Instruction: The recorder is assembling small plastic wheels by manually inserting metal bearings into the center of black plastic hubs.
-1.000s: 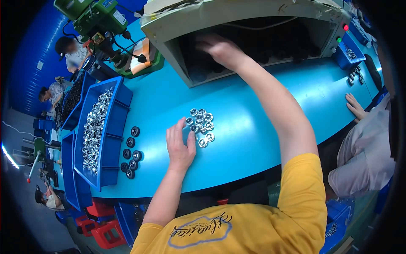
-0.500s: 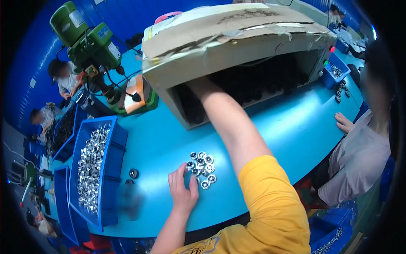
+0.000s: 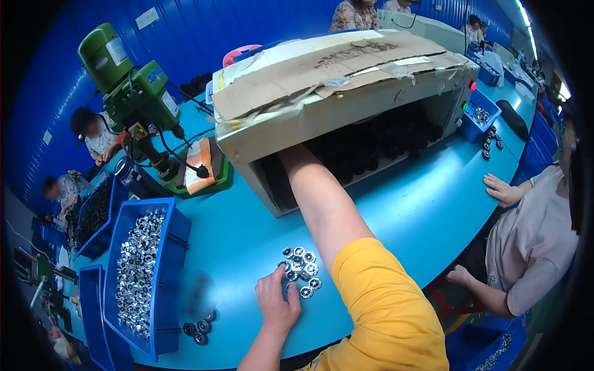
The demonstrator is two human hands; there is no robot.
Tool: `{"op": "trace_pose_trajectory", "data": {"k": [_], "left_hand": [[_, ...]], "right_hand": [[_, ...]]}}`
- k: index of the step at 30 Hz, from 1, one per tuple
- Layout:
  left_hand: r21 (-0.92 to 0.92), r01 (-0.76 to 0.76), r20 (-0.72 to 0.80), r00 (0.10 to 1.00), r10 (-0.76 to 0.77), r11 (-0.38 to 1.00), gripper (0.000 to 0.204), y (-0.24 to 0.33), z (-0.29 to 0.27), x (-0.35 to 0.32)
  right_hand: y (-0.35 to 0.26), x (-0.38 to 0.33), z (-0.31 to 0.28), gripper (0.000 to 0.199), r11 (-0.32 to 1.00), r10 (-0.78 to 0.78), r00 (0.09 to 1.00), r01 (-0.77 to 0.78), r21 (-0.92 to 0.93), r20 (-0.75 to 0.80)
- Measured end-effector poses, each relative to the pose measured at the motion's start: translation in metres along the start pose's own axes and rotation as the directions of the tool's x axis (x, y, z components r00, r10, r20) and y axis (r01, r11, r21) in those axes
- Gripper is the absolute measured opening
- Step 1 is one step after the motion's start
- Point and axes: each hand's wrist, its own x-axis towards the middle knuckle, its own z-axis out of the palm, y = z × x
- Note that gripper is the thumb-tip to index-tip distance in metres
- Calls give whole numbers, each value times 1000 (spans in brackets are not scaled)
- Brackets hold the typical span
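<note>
Silver wheel hubs [image 3: 298, 261] lie loosely clustered on the worktop [image 3: 229, 247] at the lower middle of the frame, just up and right of the nearer left hand [image 3: 278, 304], whose parted fingers reach their edge. The right hand is hidden inside the box [image 3: 278, 93], its state impossible to tell. Round, shiny and spoked, the pieces have dark centres and no long axis.

Yellow top [image 3: 368, 343], short-sleeved. Right sleeve [image 3: 390, 303] loose, bright yellow, soft creases and folds, hem a clean band circling the arm. Small bit of darker print [image 3: 318, 360] on the shirt at the near edge, mostly cut off. Right forearm [image 3: 322, 201] and left forearm [image 3: 265, 351] bare. Left hand [image 3: 277, 306] bare, fingers slim, rounded tips. Right hand hidden.
</note>
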Motion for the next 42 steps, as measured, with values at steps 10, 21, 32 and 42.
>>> {"op": "trace_pose_trajectory", "data": {"k": [10, 21, 32, 42], "left_hand": [[-28, 8, -29, 1000, -9, 1000, 52, -2, 1, 0], [-34, 3, -105, 994, -6, 999, 48, 3, 1, -10], [82, -77, -125, 988, 87, 994, 41, 11, -3, -19], [38, -29, -199, 979, 36, 999, 40, 9, -8, -25]], "right_hand": [[-7, -21, -28, 54, 1000, -23, 994, 22, -11, -105], [5, -181, -197, 52, 998, -54, 981, 50, 26, 187], [100, -263, -231, 41, 998, 59, 979, -62, 8, 195], [121, -257, -256, 24, 951, 125, 989, -141, 274, 75]]}}
